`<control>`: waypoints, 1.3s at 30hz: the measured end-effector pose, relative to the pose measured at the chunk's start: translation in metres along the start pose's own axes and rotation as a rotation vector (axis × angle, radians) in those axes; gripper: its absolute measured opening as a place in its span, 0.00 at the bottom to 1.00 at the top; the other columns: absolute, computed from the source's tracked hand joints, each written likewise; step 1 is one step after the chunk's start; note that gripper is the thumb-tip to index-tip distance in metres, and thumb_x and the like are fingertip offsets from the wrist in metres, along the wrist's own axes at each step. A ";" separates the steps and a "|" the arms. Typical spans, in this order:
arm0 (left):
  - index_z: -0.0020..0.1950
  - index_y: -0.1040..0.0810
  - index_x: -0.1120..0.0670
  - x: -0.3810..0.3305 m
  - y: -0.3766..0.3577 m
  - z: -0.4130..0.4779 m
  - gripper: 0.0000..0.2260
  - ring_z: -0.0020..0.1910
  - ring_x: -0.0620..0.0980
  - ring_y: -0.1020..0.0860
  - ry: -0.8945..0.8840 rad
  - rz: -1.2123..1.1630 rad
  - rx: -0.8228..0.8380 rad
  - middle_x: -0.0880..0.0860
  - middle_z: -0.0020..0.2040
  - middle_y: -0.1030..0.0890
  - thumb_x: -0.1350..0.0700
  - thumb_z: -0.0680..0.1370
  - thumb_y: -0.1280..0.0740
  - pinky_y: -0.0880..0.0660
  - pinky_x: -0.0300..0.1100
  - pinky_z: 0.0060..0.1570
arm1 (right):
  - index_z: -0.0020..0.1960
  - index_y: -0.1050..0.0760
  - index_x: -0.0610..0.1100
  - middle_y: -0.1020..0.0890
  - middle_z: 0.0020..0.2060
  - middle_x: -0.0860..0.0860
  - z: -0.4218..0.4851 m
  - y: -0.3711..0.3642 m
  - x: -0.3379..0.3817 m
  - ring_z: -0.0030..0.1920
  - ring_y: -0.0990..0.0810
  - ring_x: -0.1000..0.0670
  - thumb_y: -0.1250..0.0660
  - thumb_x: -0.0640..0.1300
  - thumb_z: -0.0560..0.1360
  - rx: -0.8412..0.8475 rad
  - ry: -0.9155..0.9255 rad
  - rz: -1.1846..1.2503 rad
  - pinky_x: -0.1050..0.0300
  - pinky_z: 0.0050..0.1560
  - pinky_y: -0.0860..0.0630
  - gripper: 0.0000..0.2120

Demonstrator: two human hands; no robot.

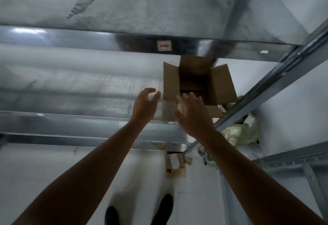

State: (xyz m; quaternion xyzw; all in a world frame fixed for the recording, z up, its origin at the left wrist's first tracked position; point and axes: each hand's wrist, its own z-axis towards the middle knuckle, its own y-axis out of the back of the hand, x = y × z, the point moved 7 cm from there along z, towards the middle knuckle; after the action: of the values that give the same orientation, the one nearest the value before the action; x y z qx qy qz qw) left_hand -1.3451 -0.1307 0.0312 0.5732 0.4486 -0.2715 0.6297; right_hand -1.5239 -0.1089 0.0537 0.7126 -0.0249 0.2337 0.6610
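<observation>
Grey metal shelves (71, 82) fill the head view, seen from above, with a slanted steel post (266, 89) at their right end and a white floor (44, 168) below. An open cardboard box (171, 80) stands on the middle shelf near the post, its flaps folded outward and its inside dark. A small label (164, 45) sticks to the shelf edge just above it.

Both bare arms stretch toward the box. The left hand (146, 103) hangs just left of the box's left flap, fingers spread and lightly curved, holding nothing. The right hand (193, 116) is spread wide over the near edge of the box, also holding nothing; whether it touches the cardboard cannot be told.

A pale plastic bag (239, 134) lies behind the post, small cardboard packets (175, 166) lie on the floor under the shelf, and two dark shoes (164, 208) show at the bottom.
</observation>
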 end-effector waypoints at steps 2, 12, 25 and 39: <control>0.68 0.24 0.52 0.005 0.028 -0.008 0.18 0.73 0.51 0.33 -0.084 0.199 -0.004 0.52 0.74 0.29 0.46 0.81 0.36 0.37 0.46 0.70 | 0.79 0.36 0.44 0.34 0.78 0.44 0.003 -0.002 0.029 0.80 0.43 0.42 0.51 0.61 0.80 0.011 0.027 0.015 0.44 0.79 0.50 0.33; 0.71 0.30 0.46 0.076 0.257 -0.066 0.20 0.81 0.54 0.53 -0.025 0.567 -0.179 0.47 0.81 0.45 0.42 0.80 0.37 0.54 0.63 0.76 | 0.77 0.33 0.46 0.32 0.77 0.45 0.018 -0.045 0.250 0.80 0.41 0.43 0.54 0.60 0.81 0.034 0.308 0.075 0.41 0.80 0.50 0.32; 0.71 0.30 0.44 0.195 0.601 -0.156 0.22 0.80 0.54 0.50 0.200 0.579 -0.557 0.48 0.79 0.40 0.38 0.80 0.40 0.51 0.63 0.76 | 0.79 0.36 0.50 0.37 0.80 0.48 0.017 -0.125 0.609 0.82 0.48 0.46 0.47 0.62 0.83 0.050 0.644 0.055 0.40 0.81 0.55 0.28; 0.70 0.29 0.44 0.326 0.787 -0.124 0.24 0.77 0.56 0.46 0.380 0.622 -0.638 0.50 0.76 0.37 0.35 0.78 0.43 0.46 0.66 0.73 | 0.78 0.34 0.49 0.35 0.79 0.45 0.104 -0.243 0.820 0.81 0.45 0.44 0.59 0.73 0.75 0.166 0.800 0.111 0.40 0.80 0.51 0.42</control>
State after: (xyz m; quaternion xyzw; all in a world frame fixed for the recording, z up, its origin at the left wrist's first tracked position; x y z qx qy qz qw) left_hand -0.5565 0.1987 0.1296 0.4978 0.4238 0.1906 0.7323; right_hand -0.6791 0.0464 0.1257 0.6142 0.2146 0.5287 0.5452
